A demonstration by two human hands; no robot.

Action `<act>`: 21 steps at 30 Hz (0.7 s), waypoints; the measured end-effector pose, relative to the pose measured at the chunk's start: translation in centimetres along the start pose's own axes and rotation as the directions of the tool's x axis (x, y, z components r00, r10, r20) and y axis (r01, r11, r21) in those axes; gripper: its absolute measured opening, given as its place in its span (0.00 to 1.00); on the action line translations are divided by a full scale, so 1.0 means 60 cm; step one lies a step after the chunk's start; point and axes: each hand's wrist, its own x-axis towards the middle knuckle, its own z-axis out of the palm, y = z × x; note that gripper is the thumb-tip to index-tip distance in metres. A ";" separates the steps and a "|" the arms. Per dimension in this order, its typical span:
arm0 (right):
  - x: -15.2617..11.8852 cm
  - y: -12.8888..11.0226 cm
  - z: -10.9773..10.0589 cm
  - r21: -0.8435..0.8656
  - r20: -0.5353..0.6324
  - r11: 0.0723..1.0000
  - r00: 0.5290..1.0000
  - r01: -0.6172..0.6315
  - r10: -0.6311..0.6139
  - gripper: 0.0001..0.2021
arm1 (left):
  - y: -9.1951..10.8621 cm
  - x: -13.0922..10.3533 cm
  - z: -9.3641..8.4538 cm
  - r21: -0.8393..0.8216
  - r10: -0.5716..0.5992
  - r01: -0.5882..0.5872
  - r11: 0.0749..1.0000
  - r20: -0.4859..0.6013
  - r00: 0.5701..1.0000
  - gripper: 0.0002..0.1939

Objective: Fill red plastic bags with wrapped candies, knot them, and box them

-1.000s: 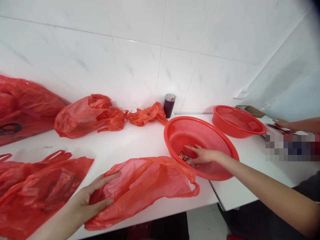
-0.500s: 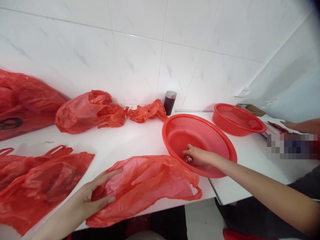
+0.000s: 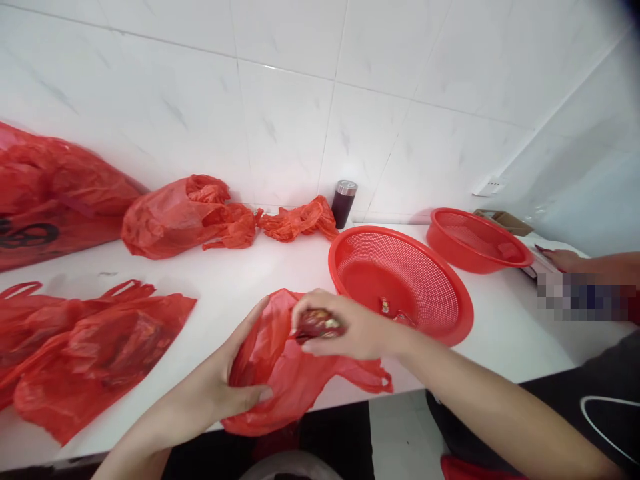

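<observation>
A thin red plastic bag [image 3: 295,387] lies at the table's front edge. My left hand [image 3: 230,380] grips its left side between thumb and fingers. Over the bag's opening, my right hand [image 3: 335,327] is closed around several small red-and-gold wrapped pieces [image 3: 320,323], blurred by motion. Just right of the bag stands a red perforated basket [image 3: 453,293], tilted toward me. A few small wrapped pieces [image 3: 385,305] lie at its bottom, partly behind my right forearm.
More red bags [image 3: 115,347] lie at the left, others [image 3: 170,217] along the wall. Behind the basket stands a dark tumbler [image 3: 344,203]. A second red basket [image 3: 475,257] and an open box [image 3: 515,223] are at the right, near another person's hand [image 3: 563,260].
My right hand has moved left out of the basket, carrying wrapped pieces to the bag. The bag is more bunched up, its left end shifted right with my left hand.
</observation>
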 end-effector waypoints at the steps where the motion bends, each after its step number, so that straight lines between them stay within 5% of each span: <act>1: 0.013 0.013 0.025 -0.100 -0.003 0.995 1.000 -0.023 0.023 0.15 | 0.002 0.003 0.002 -0.014 0.003 -0.003 1.000 -0.009 1.000 0.52; 5: 0.036 0.041 0.050 -0.272 -0.004 0.958 0.996 -0.088 0.090 0.31 | 0.009 0.007 -0.003 -0.146 -0.042 0.051 0.988 0.062 0.997 0.47; 9: 0.014 0.028 -0.033 -0.276 -0.227 0.950 0.970 -0.149 0.086 0.19 | 0.003 0.001 -0.012 -0.120 -0.078 0.078 0.990 0.002 0.997 0.44; 12: -0.023 0.056 -0.112 -0.427 -0.370 0.797 0.887 -0.427 0.277 0.23 | -0.012 -0.008 -0.010 -0.029 -0.094 0.091 0.995 -0.101 0.990 0.42; 13: -0.038 0.075 -0.133 -0.477 -0.357 0.690 0.837 -0.545 0.414 0.30 | -0.019 -0.012 -0.009 -0.019 -0.092 0.090 0.996 -0.128 0.987 0.41; 15: -0.071 0.119 -0.158 -0.524 -0.294 0.446 0.646 -0.725 0.705 0.44 | -0.032 -0.020 -0.007 -0.028 -0.087 0.084 0.996 -0.164 0.983 0.40; 17: -0.100 0.158 -0.166 -0.524 -0.215 0.325 0.491 -0.787 0.844 0.50 | -0.041 -0.027 -0.009 -0.077 -0.109 0.096 0.992 -0.175 0.978 0.39; 18: -0.111 0.173 -0.164 -0.511 -0.180 0.337 0.481 -0.791 0.858 0.49 | -0.043 -0.030 -0.011 -0.107 -0.132 0.114 0.988 -0.173 0.976 0.40; 21: -0.127 0.193 -0.153 -0.478 -0.088 0.488 0.593 -0.731 0.801 0.31 | -0.035 -0.035 -0.017 -0.189 -0.217 0.186 0.964 -0.157 0.963 0.42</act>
